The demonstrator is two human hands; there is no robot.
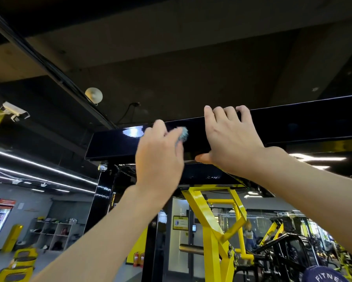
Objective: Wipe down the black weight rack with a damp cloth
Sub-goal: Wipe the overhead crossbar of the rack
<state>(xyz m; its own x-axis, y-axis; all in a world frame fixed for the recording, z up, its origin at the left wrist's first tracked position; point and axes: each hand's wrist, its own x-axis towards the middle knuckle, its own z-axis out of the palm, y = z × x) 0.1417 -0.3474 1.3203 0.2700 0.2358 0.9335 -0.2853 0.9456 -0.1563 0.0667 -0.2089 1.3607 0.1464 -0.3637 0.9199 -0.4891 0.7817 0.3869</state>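
Fluffy blue cloth (pixel 182 133), glossy black beam (pixel 110 144)

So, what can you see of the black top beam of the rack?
The black top beam is a long, flat-sided bar, glossy, like painted metal, running overhead to the right edge. A light reflects near its left end. It sits on a black post. The left hand presses a blue cloth on its front; the right hand grips it, fingers over the top edge, thumb beneath.
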